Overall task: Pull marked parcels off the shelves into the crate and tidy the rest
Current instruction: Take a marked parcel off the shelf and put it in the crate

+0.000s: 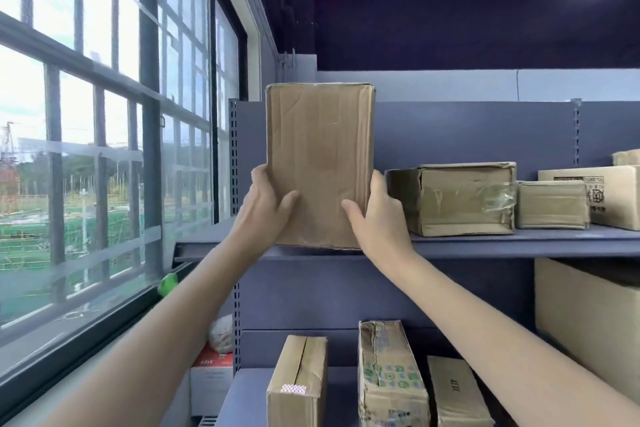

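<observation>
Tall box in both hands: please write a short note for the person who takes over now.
Left hand and right hand grip the tall box by its sides, upright at the front edge of the upper shelf. No mark shows on its visible face. Three more boxes lie to its right, and others stand on the lower shelf. The crate is not in view. Left: check each box for a mark, then tidy.

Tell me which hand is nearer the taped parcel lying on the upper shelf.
Right. The right hand grips the upright parcel's edge just beside the taped parcel; the left hand holds the far edge.
</observation>
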A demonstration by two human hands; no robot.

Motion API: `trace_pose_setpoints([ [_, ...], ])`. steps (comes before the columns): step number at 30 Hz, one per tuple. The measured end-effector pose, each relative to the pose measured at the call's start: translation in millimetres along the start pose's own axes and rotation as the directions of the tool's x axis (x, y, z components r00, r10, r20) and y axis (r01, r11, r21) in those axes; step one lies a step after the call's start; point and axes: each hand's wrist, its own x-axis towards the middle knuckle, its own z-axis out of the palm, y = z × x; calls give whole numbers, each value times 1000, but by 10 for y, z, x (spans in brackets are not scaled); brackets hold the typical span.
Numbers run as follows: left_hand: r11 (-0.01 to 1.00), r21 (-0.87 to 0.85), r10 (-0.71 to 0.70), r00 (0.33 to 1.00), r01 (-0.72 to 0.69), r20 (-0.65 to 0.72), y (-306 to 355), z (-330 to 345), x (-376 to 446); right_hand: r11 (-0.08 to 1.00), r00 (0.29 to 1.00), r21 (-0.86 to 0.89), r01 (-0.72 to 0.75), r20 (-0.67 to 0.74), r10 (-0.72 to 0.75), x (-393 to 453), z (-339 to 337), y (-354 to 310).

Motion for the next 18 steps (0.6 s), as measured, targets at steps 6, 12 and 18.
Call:
trace_pose_setpoints([
  [6,995,-36,95,994,-97,-48,22,-176,-323,989,986,100,104,-138,-90,-316,40,-15],
  [12,965,-104,205,938,-242,-279,425,-405,-255,981,953,100,167,-271,-134,-374,184,75],
  [18,862,249,505,799,-442,-328,996,-570,-65,957,902,52,286,-352,-251,-375,224,154],
])
